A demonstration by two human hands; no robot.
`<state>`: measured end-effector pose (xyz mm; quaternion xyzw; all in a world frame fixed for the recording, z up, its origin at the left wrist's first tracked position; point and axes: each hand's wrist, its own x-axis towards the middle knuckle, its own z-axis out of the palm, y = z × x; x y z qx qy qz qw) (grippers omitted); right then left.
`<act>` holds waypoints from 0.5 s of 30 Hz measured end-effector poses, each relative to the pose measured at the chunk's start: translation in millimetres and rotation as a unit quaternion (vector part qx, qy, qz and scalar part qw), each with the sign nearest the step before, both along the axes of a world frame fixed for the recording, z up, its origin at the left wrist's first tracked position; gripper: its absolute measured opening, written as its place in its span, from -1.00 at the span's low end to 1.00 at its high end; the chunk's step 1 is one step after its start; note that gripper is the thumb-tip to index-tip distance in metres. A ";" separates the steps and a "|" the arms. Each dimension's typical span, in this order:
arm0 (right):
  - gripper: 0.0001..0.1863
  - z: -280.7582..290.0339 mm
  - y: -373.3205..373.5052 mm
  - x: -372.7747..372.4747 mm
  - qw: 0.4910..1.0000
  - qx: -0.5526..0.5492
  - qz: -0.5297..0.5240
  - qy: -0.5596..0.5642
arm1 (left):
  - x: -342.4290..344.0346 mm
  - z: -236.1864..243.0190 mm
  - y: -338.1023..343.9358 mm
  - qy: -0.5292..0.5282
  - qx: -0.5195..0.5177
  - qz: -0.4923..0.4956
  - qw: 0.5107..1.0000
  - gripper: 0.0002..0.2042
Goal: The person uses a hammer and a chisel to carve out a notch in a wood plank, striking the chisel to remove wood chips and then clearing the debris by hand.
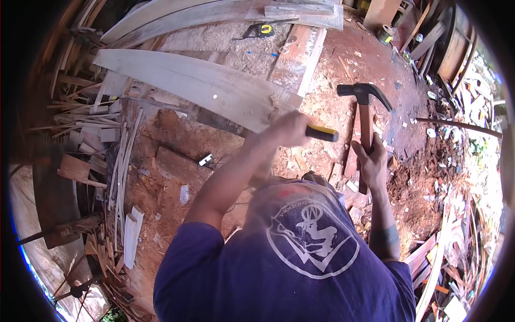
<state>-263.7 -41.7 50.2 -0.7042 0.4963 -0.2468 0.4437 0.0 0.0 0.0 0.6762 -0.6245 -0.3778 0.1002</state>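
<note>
My left hand [294,129] is closed round a chisel, whose black and yellow handle [322,133] sticks out to the right. Its blade is hidden by the hand. Beneath and beyond that hand lies a long pale wooden board [198,86], with a few shavings near its right end. My right hand [374,166] grips a claw hammer [366,115] by its brown wooden handle. The dark head is raised, its claw pointing right, and it is apart from the chisel.
Farther off, a black and yellow tape measure [265,29] lies near a blue pen [273,55]. More long boards [177,21] lie at the back. Wood strips [120,166] and offcuts pile up on the left; scraps litter the reddish ground [370,59] at right.
</note>
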 end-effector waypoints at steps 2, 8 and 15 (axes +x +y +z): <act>-0.76 -1.7 -3.7 -18.2 0.999 -0.024 -0.037 0.002 | -26.8 34.8 15.8 0.079 -0.014 -0.035 0.996 -0.90; -0.75 -17.5 -0.6 -31.5 0.991 0.003 -0.136 0.004 | 41.5 -20.7 65.7 -0.136 -0.257 0.092 0.952 -0.81; -0.74 -20.7 1.0 -33.8 0.988 0.013 -0.153 -0.001 | 26.0 36.0 66.3 0.041 -0.023 0.023 0.999 -0.84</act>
